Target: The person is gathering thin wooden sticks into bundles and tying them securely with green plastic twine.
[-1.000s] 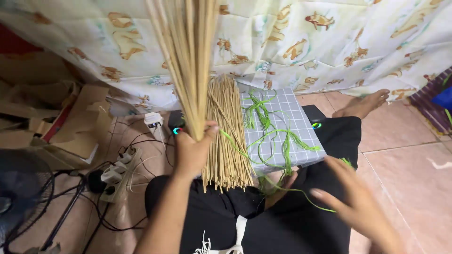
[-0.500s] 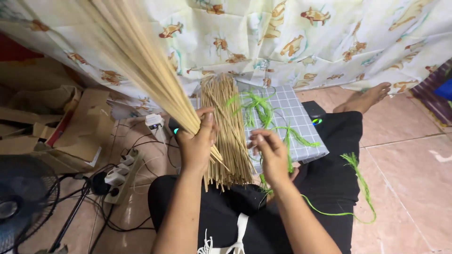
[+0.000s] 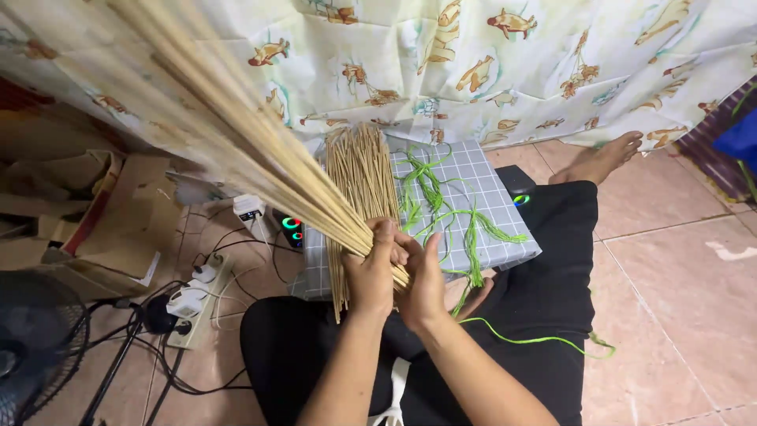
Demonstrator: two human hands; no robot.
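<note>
Fish-print curtain (image 3: 512, 63); cardboard boxes (image 3: 87, 213), power strip (image 3: 193, 304), blk fan (image 3: 35, 347)

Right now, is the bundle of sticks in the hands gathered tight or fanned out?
Gathered at the grip: both hands clasp the stick bundle together, though its far ends spread.

Pale tan sticks (image 3: 236, 150); green strings (image 3: 441, 205); grey grid-checked board (image 3: 489, 229); white fish-print cloth (image 3: 512, 71).

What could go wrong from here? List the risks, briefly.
The left hand and right hand grip only the base of the raised stick bundle, so sticks may slip out and fan apart. The green string trails loose over the lap and could snag. The long tips sweep close to the patterned curtain and may catch it.
</note>
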